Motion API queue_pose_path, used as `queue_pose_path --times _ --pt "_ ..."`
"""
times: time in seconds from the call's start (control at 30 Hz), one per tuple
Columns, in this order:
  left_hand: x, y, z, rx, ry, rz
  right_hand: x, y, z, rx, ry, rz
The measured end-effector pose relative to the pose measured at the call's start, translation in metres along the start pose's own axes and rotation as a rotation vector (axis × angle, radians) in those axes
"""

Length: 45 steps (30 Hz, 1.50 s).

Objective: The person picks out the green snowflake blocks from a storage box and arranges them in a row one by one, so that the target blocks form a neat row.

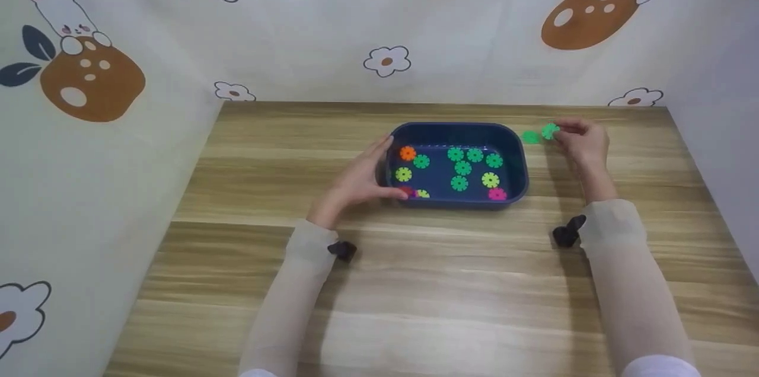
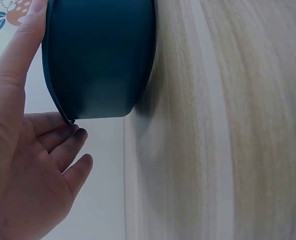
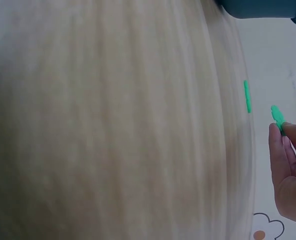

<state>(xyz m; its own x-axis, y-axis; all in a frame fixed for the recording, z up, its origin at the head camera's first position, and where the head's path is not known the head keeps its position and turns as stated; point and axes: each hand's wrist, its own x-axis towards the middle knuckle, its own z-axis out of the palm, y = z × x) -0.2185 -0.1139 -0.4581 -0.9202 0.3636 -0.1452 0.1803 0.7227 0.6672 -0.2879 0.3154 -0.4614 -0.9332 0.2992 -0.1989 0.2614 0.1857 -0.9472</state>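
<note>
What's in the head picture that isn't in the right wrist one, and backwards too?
Only the head view: the left hand on the tub and the coloured pieces inside it.
Only the right wrist view: clear space between the held green piece and the table.
Both: the right hand pinching that piece, another green piece, tub and table.

Soft, fairly even light washed over the head view, and there was the glare: a pale sheen right across the near middle of the table [image 1: 450, 329]! Blurry-edged shadows ran along the inner sides of the left sleeve [image 1: 290, 300] and right sleeve [image 1: 631, 288]. Tiny glints dotted the far inner wall of the tub [image 1: 456, 203]. Over to the left wrist, dimmer and greyer: the left hand [image 2: 35, 175] looked dull, and a soft shadow lay beside the tub. In the right wrist view, wood grain bowed and smeared, its left edge darkening.
</note>
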Motion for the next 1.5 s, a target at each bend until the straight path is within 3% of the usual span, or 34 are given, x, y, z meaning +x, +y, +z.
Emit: queue_pose_path --times 0.33,0.63,1.03,1.3,1.5 --pt "0.0007 -0.0003 0.0007 -0.026 0.006 0.037 0.0026 0.0022 -0.001 0.0 -0.013 0.075" --pt "-0.0007 -0.0001 0.0015 -0.047 -0.001 0.021 0.0073 0.0073 -0.0011 -0.224 -0.017 0.05" --pt "-0.0016 -0.0001 0.0008 -0.063 -0.003 0.004 0.0042 0.003 0.0008 -0.341 -0.022 0.048" --pt "0.0006 -0.0012 0.0008 -0.029 0.003 0.012 0.0037 0.0023 0.0006 -0.3 -0.021 0.052" --pt "-0.0001 -0.0002 0.0004 -0.044 -0.006 -0.011 0.0015 0.0002 -0.0017 -0.201 -0.027 0.073"
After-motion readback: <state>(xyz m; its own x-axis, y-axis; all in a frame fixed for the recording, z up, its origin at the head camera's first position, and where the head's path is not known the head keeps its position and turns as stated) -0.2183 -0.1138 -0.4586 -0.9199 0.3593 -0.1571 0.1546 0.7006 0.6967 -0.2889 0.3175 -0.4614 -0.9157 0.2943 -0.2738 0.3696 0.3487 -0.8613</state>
